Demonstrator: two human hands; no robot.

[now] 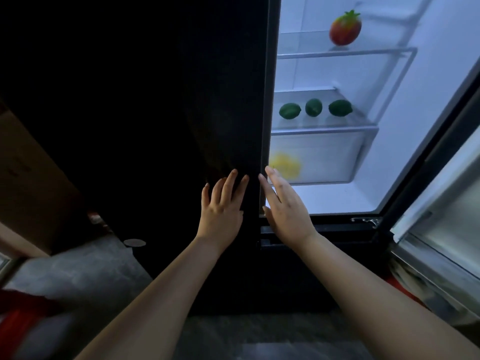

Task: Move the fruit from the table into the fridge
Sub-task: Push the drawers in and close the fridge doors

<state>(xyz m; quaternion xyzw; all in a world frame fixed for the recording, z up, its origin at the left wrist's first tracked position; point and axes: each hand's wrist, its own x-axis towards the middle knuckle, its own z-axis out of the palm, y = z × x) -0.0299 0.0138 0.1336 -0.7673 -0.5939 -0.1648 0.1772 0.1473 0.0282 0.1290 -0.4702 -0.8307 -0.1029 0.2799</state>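
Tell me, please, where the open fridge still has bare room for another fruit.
The top shelf is bare left of the red fruit. Three green fruits crowd the middle shelf. The drawer looks free right of the yellow fruit.

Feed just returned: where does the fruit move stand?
Done: a red fruit on the upper shelf, three green fruits on the shelf below, a blurred yellow fruit in the drawer. In hand: nothing; the left hand and right hand are open at the closed door. Left: unknown, the table is out of view; the right door stands open.
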